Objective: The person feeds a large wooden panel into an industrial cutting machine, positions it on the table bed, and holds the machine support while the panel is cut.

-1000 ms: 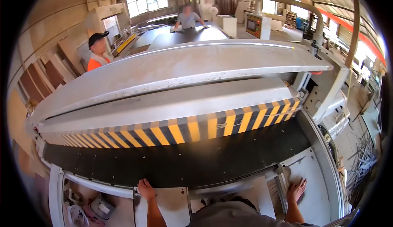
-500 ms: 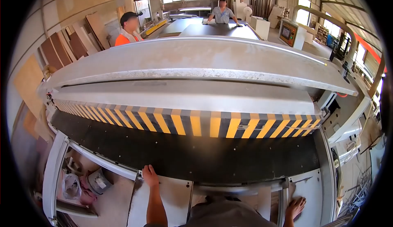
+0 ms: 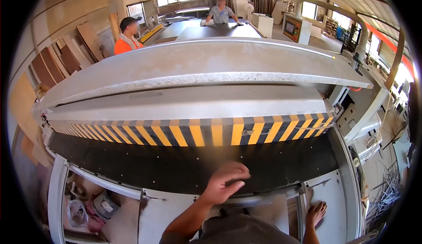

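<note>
My left hand (image 3: 223, 183) is raised over the near edge of a dark flat bed (image 3: 176, 167) dotted with pale specks. Its fingers curl loosely, the thumb stands apart from them, and nothing shows between. My right hand (image 3: 316, 214) lies with spread fingers on a white panel (image 3: 330, 195) at the lower right. Across the far side of the dark bed runs a machine guard with yellow and black stripes (image 3: 193, 132). Above it sits a long grey machine cover (image 3: 211, 61).
One person in an orange top (image 3: 124, 45) is at the far left of the machine. Another in a grey shirt (image 3: 220, 14) leans on a dark board (image 3: 220, 31) behind it. A control box (image 3: 295, 28) stands at right. A bucket (image 3: 105, 205) and bags are below left.
My left hand has lifted off the white panel at the front edge and moved right and up over the dark bed. My right hand stays on its panel. The view has shifted slightly.
</note>
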